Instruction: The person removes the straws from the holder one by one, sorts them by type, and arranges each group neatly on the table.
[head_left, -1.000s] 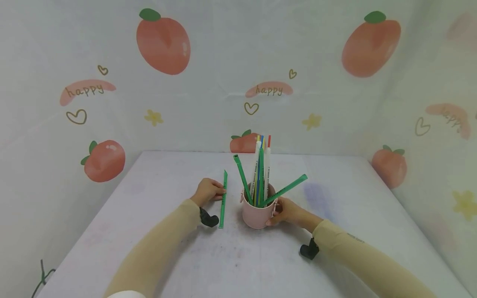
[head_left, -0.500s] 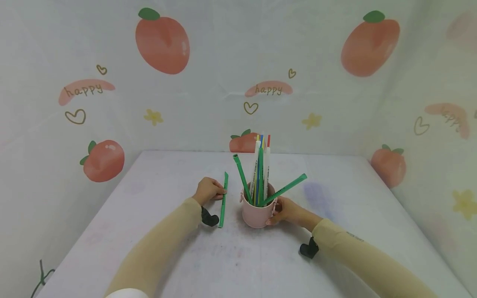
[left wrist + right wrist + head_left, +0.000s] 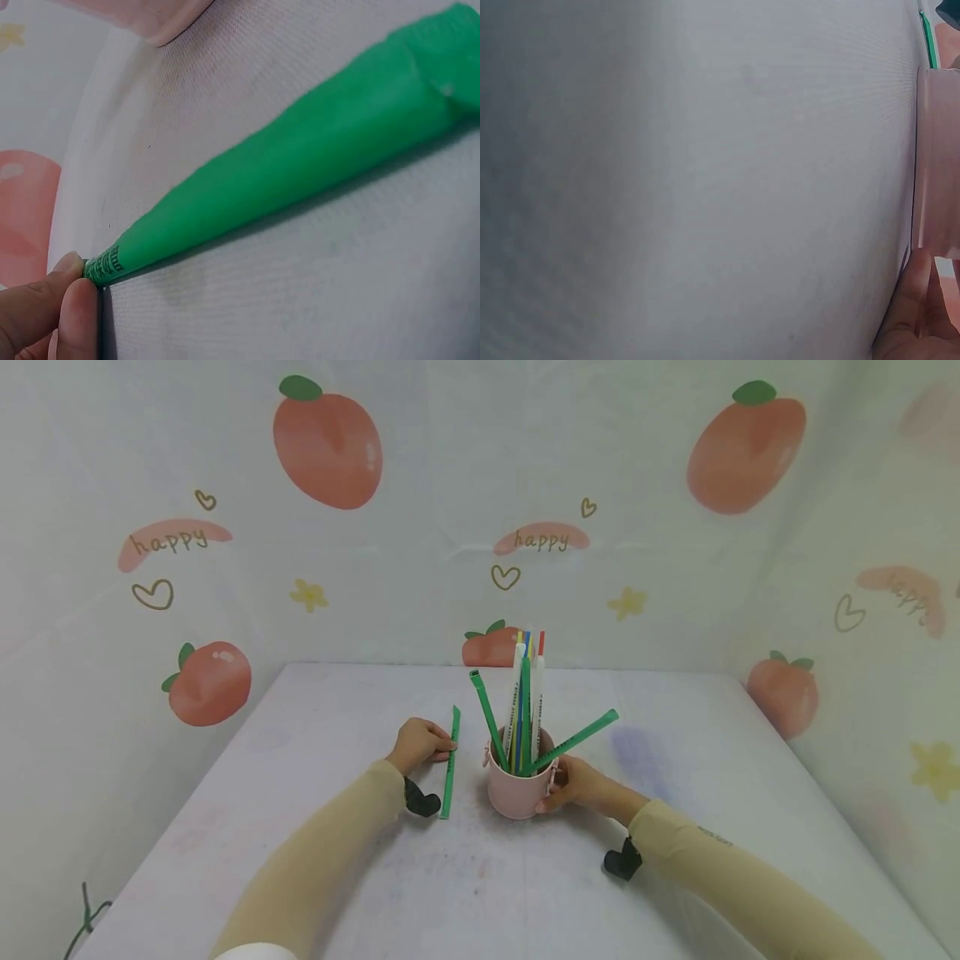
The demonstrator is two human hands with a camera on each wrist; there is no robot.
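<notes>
Green stick [image 3: 448, 785] left of the pink cup [image 3: 516, 798], pointing away from me

Nearest me on the table [image 3: 465, 927] is the stick's near end, free of my fingers, left of the cup and about level with its front edge. A little beyond, my right hand [image 3: 591, 787] grips the cup from its right side, fingers against its wall, and the cup stands upright. To the cup's left, slightly farther off, my left hand [image 3: 420, 746] pinches the stick between thumb and finger, somewhat past its middle, so the left is the nearer hand. The stick's long axis runs almost straight away from me, with a gap between it and the cup. What counts most, I judge, is that the stick lies level, crosswise to the cup's upright line, with the cup's mouth higher and to its right. Whether it touches the table all along, I cannot tell. In the cup, white sticks [image 3: 537, 702] stand nearly upright and two other green sticks [image 3: 577, 741] lean out either side. Beyond the cup hangs a printed cloth [image 3: 420, 543].
</notes>
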